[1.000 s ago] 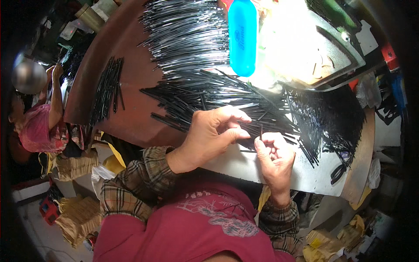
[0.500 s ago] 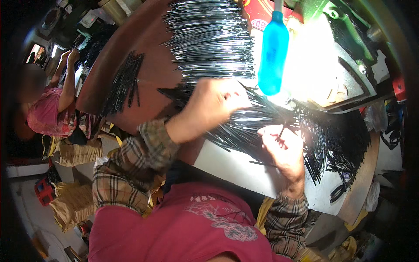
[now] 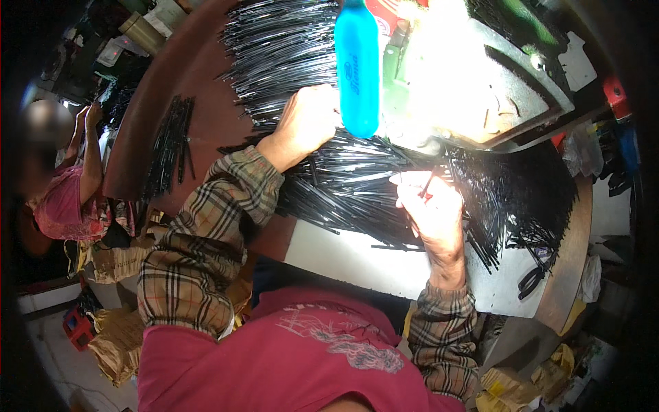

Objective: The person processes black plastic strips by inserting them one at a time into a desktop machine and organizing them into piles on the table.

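My left hand (image 3: 305,127) is over the lower end of a long row of thin black strips (image 3: 281,65), its fingers curled together. Whatever they may hold is hidden. My right hand (image 3: 436,213) is closed, thumb against fingers, on a thin dark strip (image 3: 427,185) that pokes up from the pinch. Between my hands a loose heap of black strips (image 3: 350,189) spreads across the table. Another tangled heap of strips (image 3: 515,185) lies right of my right hand.
A blue rounded elongated object (image 3: 358,69) hangs over the row. Behind it, a bright-lit metal machine part (image 3: 528,89) fills the far right. A small strip bundle (image 3: 168,147) lies on the brown tabletop (image 3: 213,113). Another person (image 3: 68,185) works at far left.
The view has shifted, so the blue object appears further left and the tabletop higher. My left hand has moved from the heap to the row's lower end. My right hand keeps its pinch.
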{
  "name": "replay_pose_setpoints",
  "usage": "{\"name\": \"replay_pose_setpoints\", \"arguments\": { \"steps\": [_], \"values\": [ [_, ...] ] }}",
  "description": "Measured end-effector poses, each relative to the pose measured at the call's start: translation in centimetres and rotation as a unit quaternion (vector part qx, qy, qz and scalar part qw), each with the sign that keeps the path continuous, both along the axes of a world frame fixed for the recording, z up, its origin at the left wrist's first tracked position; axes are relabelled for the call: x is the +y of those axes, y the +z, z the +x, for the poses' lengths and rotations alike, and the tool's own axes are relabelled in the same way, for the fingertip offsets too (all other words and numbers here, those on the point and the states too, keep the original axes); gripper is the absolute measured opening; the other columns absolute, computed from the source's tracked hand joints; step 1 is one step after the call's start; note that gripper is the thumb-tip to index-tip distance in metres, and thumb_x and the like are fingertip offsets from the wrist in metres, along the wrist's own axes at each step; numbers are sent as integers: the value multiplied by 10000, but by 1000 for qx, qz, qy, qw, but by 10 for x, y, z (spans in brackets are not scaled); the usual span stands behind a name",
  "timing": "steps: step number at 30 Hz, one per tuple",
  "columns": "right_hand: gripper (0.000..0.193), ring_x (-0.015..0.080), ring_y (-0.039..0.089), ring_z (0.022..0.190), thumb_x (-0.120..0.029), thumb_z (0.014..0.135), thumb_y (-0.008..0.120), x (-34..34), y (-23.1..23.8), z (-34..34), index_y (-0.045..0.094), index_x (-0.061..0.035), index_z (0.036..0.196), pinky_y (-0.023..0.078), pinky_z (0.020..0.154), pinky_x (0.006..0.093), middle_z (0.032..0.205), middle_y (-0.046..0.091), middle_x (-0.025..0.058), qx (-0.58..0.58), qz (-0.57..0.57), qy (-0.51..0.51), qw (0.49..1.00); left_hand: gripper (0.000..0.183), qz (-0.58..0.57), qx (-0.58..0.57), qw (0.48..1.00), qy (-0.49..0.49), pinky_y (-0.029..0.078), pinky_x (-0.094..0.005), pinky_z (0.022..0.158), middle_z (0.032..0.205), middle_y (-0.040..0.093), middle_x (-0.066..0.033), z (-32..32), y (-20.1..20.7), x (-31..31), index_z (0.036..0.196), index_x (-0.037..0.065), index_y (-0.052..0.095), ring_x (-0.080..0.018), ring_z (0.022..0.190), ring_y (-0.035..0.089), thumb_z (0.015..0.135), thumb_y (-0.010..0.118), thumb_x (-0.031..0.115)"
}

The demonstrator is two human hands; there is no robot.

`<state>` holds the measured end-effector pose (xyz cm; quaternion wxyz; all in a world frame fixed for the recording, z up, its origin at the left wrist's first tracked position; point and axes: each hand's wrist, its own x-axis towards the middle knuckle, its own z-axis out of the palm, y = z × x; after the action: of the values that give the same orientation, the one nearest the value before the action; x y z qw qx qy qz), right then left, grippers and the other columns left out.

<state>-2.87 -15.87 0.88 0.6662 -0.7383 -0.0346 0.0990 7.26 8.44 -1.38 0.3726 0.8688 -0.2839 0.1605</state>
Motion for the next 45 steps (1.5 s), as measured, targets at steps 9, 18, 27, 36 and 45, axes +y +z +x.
{"name": "replay_pose_setpoints", "arguments": {
  "steps": [9,18,27,36,45],
  "values": [
    [160,39,557,592,-83,881,620,-4,-8,-2,662,11,1004,414,505,176,712,645,32,-19,24,-41,999,143,-105,54,991,63,473,-407,736,845,616,-108,-3,-3,9,809,56,647,-316,794,581,669,639,32],
    [191,51,563,610,-106,905,594,8,-3,11,651,19,1039,450,544,200,714,637,41,-151,-5,-63,986,245,-58,-82,995,-15,490,-263,585,793,659,-100,-44,21,-42,1044,15,672,-171,640,608,806,621,-12],
    [189,61,570,665,-100,926,573,5,-17,13,627,39,1041,464,595,209,777,637,38,-154,26,-117,981,248,-345,368,861,-57,366,-158,516,754,574,5,-61,17,-58,1099,-23,634,-25,593,456,887,615,104],
    [179,70,573,693,-67,919,570,3,-28,16,627,43,1048,472,614,215,828,640,42,-158,70,-107,979,249,-367,388,845,-29,357,-173,438,683,589,-9,-60,17,-63,1096,-54,637,-25,488,457,870,572,29],
    [191,57,561,676,-91,917,587,7,-27,20,635,34,1053,456,598,201,810,646,32,-159,62,-128,977,284,-299,342,889,-53,353,-163,495,766,585,2,-58,12,-61,1138,-10,625,-31,575,454,885,627,121]
  ]
}}
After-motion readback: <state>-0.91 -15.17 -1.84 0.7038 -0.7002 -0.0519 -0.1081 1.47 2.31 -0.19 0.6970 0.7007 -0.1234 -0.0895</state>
